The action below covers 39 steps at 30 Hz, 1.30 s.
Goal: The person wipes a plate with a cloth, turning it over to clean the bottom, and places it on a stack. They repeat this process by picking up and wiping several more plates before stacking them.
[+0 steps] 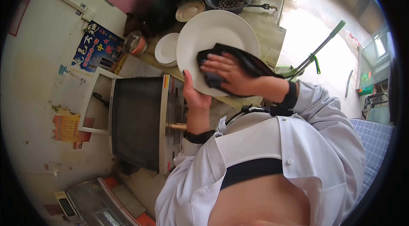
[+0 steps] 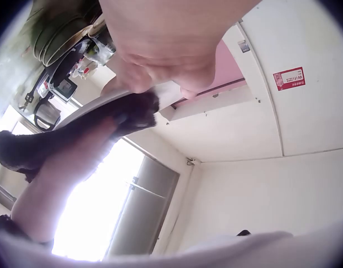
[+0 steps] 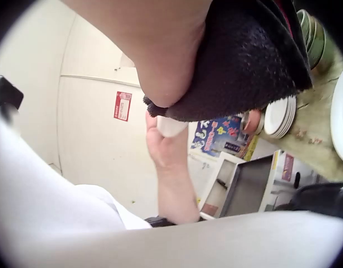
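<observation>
One large white plate (image 1: 217,25), rim gripped by person's left hand (image 1: 196,95); right hand (image 1: 228,72), fingers extended, presses dark cloth (image 1: 253,64) onto it. Wiping seems under way (amount left unclear); small plates (image 1: 167,48) stacked beyond left hand.

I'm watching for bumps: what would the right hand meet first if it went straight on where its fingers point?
The right hand would probably meet the large white plate's rim; the small white plates lie beyond, though depth is unclear.
</observation>
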Tool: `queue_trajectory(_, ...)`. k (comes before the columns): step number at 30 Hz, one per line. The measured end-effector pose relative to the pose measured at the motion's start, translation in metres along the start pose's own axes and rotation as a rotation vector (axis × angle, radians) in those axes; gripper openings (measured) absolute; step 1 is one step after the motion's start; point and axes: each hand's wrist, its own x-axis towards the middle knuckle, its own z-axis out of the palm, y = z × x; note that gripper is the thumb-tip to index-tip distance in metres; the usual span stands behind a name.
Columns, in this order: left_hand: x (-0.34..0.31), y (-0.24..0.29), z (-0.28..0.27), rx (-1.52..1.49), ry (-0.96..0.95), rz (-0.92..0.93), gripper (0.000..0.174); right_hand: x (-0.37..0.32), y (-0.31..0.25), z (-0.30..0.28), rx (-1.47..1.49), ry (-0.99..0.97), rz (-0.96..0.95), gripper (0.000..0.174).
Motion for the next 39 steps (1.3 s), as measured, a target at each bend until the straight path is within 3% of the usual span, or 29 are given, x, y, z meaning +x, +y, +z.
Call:
queue_trajectory(1,-0.001,0.0,0.0,0.033,0.023,0.049,0.047,-0.006,0.008,-0.005,-0.047,-0.018,0.048,0.065)
queue_trajectory(5,-0.006,-0.005,0.011,0.178,0.039,0.066,0.047,-0.004,0.049,-0.025,-0.226,0.222,0.238,0.058)
queue_trajectory(10,-0.006,-0.01,0.015,0.256,0.068,0.045,0.047,0.028,0.036,-0.025,-0.276,0.46,0.299,0.051)
queue_trajectory(13,0.004,-0.013,0.018,0.19,0.113,0.099,0.044,0.037,0.011,-0.002,-0.013,0.411,0.102,0.046)
queue_trajectory(16,0.015,0.001,-0.008,0.025,-0.109,0.007,0.048,0.026,0.004,0.023,0.338,0.372,-0.114,0.039)
queue_trajectory(17,0.02,0.013,-0.03,0.002,-0.215,-0.121,0.05,0.018,0.005,0.026,0.473,0.322,-0.207,0.036)
queue_trajectory(18,0.016,0.013,-0.006,0.075,-0.105,0.026,0.051,0.011,0.004,0.025,0.504,0.288,-0.222,0.031)
queue_trajectory(20,0.014,0.018,0.012,0.228,0.017,0.263,0.054,-0.003,0.015,0.013,0.523,0.22,-0.217,0.029)
queue_trajectory(21,0.013,0.021,0.013,0.231,0.018,0.261,0.054,-0.009,0.023,0.006,0.539,0.146,-0.216,0.026)
queue_trajectory(23,0.01,0.025,0.019,0.232,-0.004,0.293,0.053,-0.018,0.048,-0.01,0.44,0.201,-0.179,0.022)
queue_trajectory(25,0.007,0.024,0.018,0.209,-0.04,0.283,0.052,-0.017,0.072,-0.025,0.297,0.333,-0.053,0.021)
queue_trajectory(29,0.001,0.004,0.008,0.197,0.012,0.186,0.05,0.013,0.081,-0.051,0.441,0.643,0.078,0.021)
queue_trajectory(30,0.001,0.001,0.008,0.191,0.049,0.177,0.05,0.014,0.072,-0.066,0.592,0.491,0.249,0.023)
queue_trajectory(33,0.0,0.007,0.014,0.181,-0.023,0.181,0.049,0.02,0.085,-0.05,0.597,0.519,0.14,0.023)
queue_trajectory(34,0.001,0.009,0.015,0.181,-0.022,0.18,0.049,0.021,0.084,-0.044,0.42,0.604,0.063,0.023)
queue_trajectory(39,0.008,0.016,0.01,0.208,0.034,0.254,0.049,0.005,0.07,-0.001,0.539,0.529,0.172,0.024)
